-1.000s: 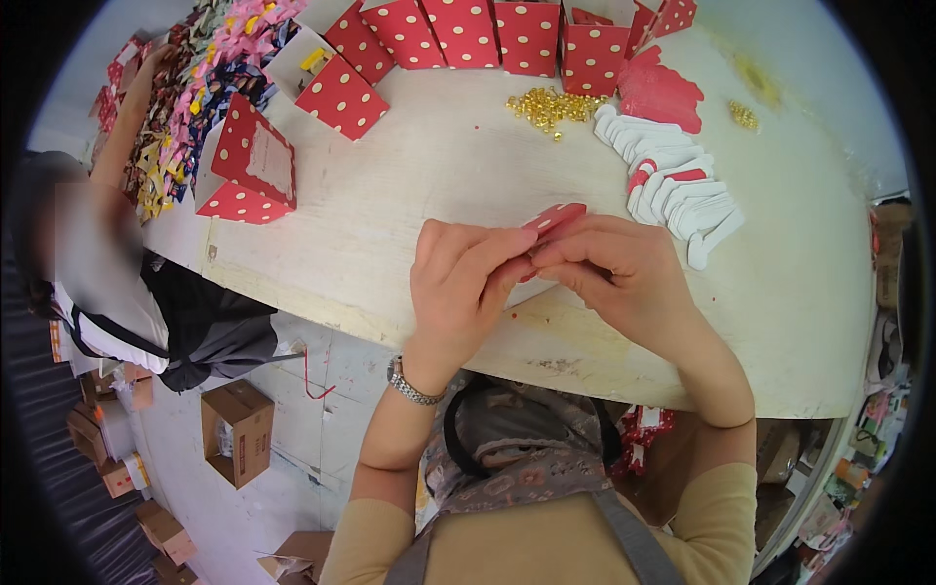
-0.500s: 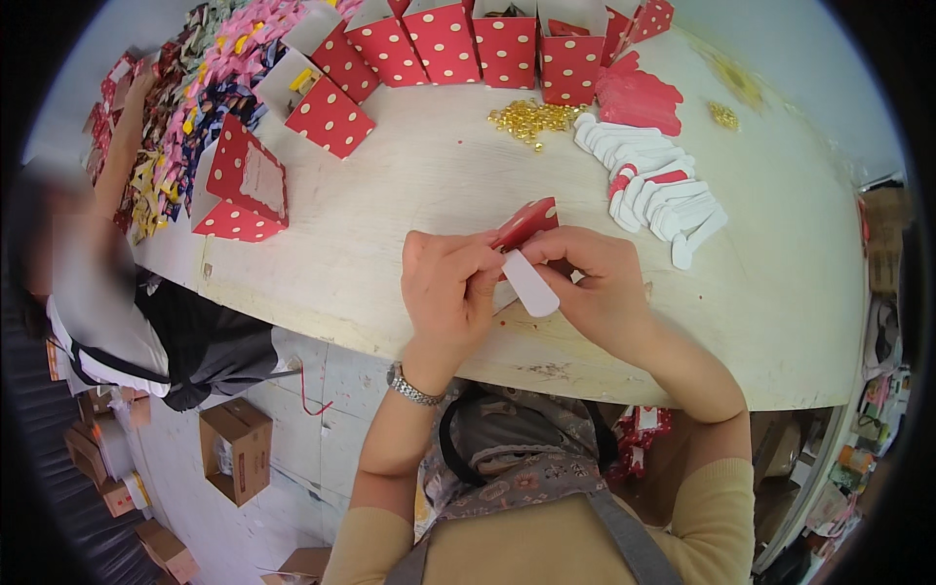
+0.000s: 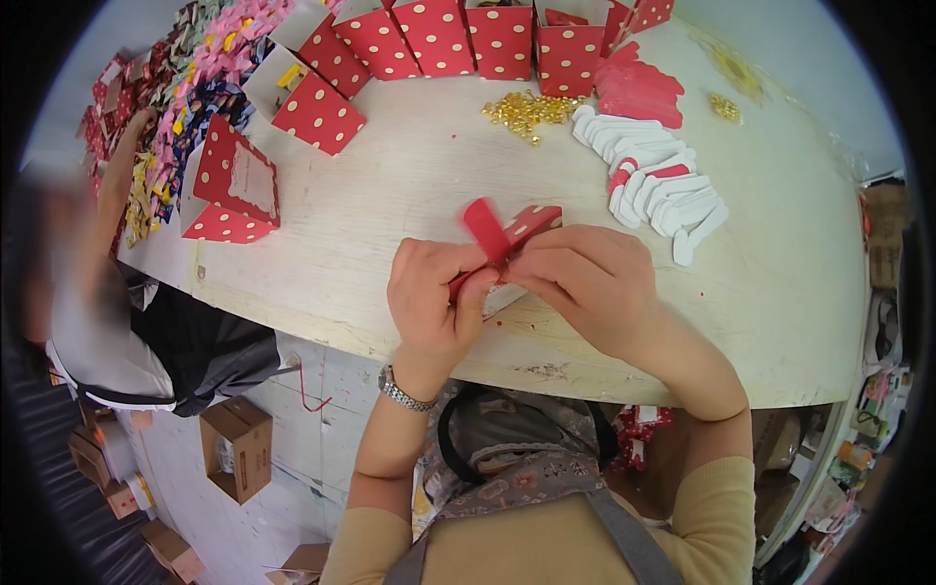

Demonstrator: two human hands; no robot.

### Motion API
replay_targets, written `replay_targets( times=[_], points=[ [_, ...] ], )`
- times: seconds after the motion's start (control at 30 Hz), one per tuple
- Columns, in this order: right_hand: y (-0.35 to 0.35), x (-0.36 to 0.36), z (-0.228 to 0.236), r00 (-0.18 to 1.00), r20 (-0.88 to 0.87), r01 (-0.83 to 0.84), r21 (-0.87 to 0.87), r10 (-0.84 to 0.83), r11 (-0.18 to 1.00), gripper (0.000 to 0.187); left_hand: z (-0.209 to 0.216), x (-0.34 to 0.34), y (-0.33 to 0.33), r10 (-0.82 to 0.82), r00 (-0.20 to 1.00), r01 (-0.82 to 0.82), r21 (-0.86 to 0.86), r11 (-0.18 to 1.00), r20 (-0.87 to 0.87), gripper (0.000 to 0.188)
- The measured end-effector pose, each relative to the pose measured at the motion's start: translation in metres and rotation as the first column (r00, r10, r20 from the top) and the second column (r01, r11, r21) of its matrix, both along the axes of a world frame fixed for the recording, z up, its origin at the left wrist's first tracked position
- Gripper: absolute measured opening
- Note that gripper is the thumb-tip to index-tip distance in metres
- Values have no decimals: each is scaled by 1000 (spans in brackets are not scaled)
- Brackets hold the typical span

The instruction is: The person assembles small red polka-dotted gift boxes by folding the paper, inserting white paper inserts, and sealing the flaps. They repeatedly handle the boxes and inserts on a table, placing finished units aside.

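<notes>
My left hand [image 3: 429, 297] grips a small red paper box with cream dots [image 3: 535, 222] near the table's front edge, its thumb bent over the side. From the box's top edge a rounded red paper strip [image 3: 484, 226] sticks up, blurred by motion. My right hand [image 3: 595, 283] is closed, its fingertips pressed together at the strip's base against the box. What those fingertips pinch is hidden. Beyond my hands lies a pile of small gold metal pieces [image 3: 531, 115]. A fanned stack of white rounded paper strips [image 3: 653, 180], a few showing red, lies to the right.
Open red dotted boxes [image 3: 434, 39] stand in an arc along the far side. One box [image 3: 234, 185] stands at the left. Wrapped sweets [image 3: 219, 73] are heaped at the far left, where another person's arm [image 3: 122, 180] reaches. Red paper pieces [image 3: 639, 90] lie behind the strips.
The strip has swung from hanging toward me, white side showing, to standing up on the far side, red side showing. My right fingers have shifted to its base.
</notes>
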State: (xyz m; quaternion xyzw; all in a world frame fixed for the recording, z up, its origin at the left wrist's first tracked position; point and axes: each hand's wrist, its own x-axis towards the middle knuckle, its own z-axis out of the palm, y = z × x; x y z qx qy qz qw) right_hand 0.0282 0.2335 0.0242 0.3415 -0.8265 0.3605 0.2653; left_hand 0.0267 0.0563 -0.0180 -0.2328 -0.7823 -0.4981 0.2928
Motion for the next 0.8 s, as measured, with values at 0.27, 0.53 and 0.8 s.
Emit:
replay_targets(
  times=[0.27,0.53,0.8],
  points=[
    [0,5,4,981,195,-16,-8,17,1000,16,2,-5,0,-12,996,8,-44,999,-87,22],
    [-2,10,3,1000,-18,10,161,-8,987,32,5,-7,0,-52,996,51,-14,999,-70,17],
    [0,3,15,999,35,-10,258,1,966,27,7,-9,-3,-125,992,124,27,992,9,17]
  ],
)
